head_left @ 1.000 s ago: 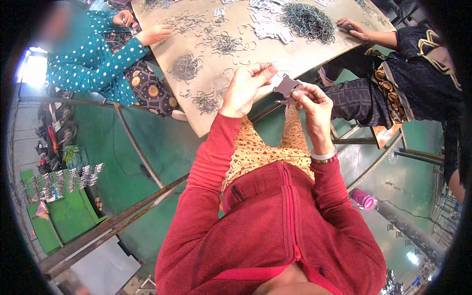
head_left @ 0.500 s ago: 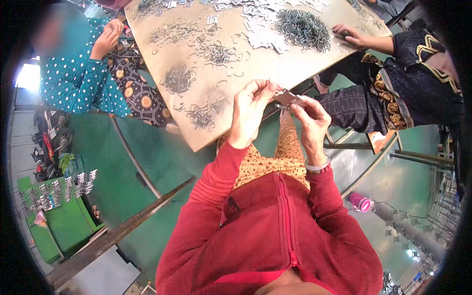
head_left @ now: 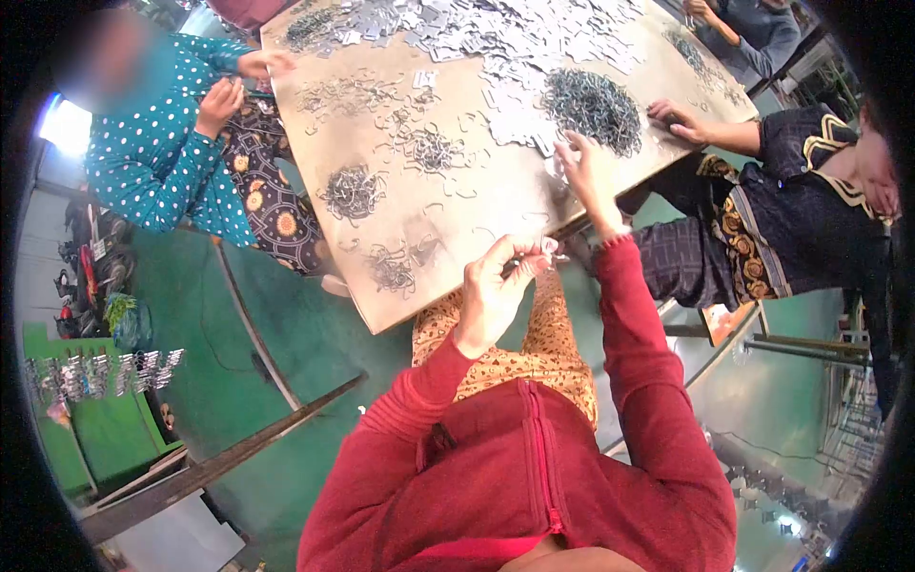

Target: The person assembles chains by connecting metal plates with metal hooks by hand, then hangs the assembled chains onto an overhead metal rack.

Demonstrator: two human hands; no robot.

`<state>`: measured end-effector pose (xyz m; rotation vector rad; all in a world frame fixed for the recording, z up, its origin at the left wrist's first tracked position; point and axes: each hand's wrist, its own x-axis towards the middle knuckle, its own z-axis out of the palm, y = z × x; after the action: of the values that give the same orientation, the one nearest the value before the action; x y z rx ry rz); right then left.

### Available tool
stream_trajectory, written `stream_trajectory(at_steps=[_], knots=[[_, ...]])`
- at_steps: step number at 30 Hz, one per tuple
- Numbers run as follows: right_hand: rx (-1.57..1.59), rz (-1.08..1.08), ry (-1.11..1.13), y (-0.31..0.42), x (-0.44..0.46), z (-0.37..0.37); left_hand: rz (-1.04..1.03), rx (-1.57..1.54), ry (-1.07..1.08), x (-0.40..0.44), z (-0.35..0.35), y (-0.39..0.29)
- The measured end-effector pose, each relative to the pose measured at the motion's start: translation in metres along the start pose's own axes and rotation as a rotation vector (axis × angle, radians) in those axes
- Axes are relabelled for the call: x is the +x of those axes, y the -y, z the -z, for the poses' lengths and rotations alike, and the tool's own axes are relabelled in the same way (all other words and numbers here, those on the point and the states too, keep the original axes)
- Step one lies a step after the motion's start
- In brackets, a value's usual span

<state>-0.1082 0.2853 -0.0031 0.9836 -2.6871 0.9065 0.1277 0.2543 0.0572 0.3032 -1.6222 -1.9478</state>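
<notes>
My left hand (head_left: pixel 494 291) is pinched around small bent metal hooks (head_left: pixel 548 250) in front of the table's near edge. Above the table my right hand (head_left: pixel 589 176) is stretched out, its fingers apart and slightly blurred, at the lower edge of the heap of flat metal plates (head_left: pixel 515 116). Just beyond its fingertips lies a dense dark pile of hooks (head_left: pixel 593 107). Smaller piles of hooks, among them one (head_left: pixel 353 191) and another (head_left: pixel 393 269), lie on the table (head_left: pixel 457 253) left of my hands.
On the left sits a person in a dotted teal top (head_left: pixel 157 124), hands by the table edge. At the right, a person in dark clothes (head_left: pixel 791 195) rests a hand on the table. Another person (head_left: pixel 758 38) is at the far right corner. Metal bars (head_left: pixel 229 439) cross the lower left.
My right hand has left the plate held between both hands and moved up to the heap. The plate no longer shows there. The left person's one hand has moved to the table edge.
</notes>
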Motion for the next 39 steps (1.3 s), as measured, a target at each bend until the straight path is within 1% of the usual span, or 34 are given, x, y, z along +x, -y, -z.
stream_trajectory(at_steps=[2,5,7,9,11,12,13,14,15,16,17,18,20,26,27,30,31,32,34,36,37,38,39], knots=[[-0.193,0.135,-0.086,0.001,0.013,-0.026,0.024,0.029,-0.011,-0.002,0.002,0.0],[-0.114,0.113,-0.106,-0.002,0.018,-0.048,0.054,-0.034,-0.021,-0.001,0.007,-0.002],[0.022,0.194,-0.121,-0.002,0.01,-0.049,0.101,-0.071,-0.007,-0.001,0.009,-0.005],[0.124,0.246,-0.115,-0.003,-0.002,-0.038,0.086,-0.056,0.0,0.002,0.009,-0.008],[0.538,0.054,0.092,0.004,-0.015,-0.016,0.046,-0.038,0.035,0.004,0.012,-0.005],[0.744,-0.049,0.195,0.009,-0.022,-0.004,0.073,-0.034,0.045,0.005,0.013,-0.007],[0.894,-0.066,0.263,0.016,-0.031,0.012,0.098,-0.031,0.054,0.007,0.013,-0.012],[1.03,-0.087,0.336,0.022,-0.039,0.028,0.122,-0.029,0.061,0.009,0.012,-0.013],[1.077,-0.119,0.367,0.031,-0.048,0.044,0.092,-0.018,0.067,0.011,0.013,-0.006],[1.125,-0.151,0.396,0.04,-0.056,0.06,0.106,-0.026,0.073,0.012,0.014,-0.002],[1.134,-0.134,0.419,0.045,-0.062,0.073,0.119,-0.034,0.081,0.013,0.015,0.001],[1.122,-0.166,0.436,0.054,-0.068,0.088,0.13,-0.039,0.091,0.012,0.016,0.002],[1.146,-0.153,0.431,0.058,-0.073,0.1,0.127,-0.003,0.115,0.011,0.015,0.002],[1.248,-0.133,0.449,0.064,-0.076,0.113,0.111,0.035,0.164,0.009,0.018,0.003],[1.243,-0.164,0.447,0.069,-0.078,0.115,0.119,0.05,0.165,0.009,0.019,0.002],[1.228,-0.133,0.475,0.069,-0.078,0.115,0.166,0.08,0.16,0.006,0.02,0.005],[1.2,-0.153,0.484,0.074,-0.079,0.118,0.181,0.09,0.15,0.007,0.02,0.007],[1.161,-0.153,0.477,0.078,-0.081,0.12,0.101,0.037,0.113,0.006,0.018,0.016],[1.037,-0.178,0.411,0.087,-0.085,0.123,0.054,0.221,0.158,0.004,0.024,0.022],[0.983,-0.172,0.331,0.095,-0.092,0.126,-0.022,0.117,0.129,-0.002,0.022,0.024],[0.967,-0.153,0.299,0.096,-0.094,0.125,0.011,0.17,0.15,-0.005,0.027,0.008],[0.986,-0.136,0.278,0.099,-0.094,0.126,0.127,0.06,0.159,-0.003,0.035,0.009],[0.986,-0.129,0.271,0.095,-0.096,0.124,0.046,0.157,0.16,0.006,0.051,0.014]])
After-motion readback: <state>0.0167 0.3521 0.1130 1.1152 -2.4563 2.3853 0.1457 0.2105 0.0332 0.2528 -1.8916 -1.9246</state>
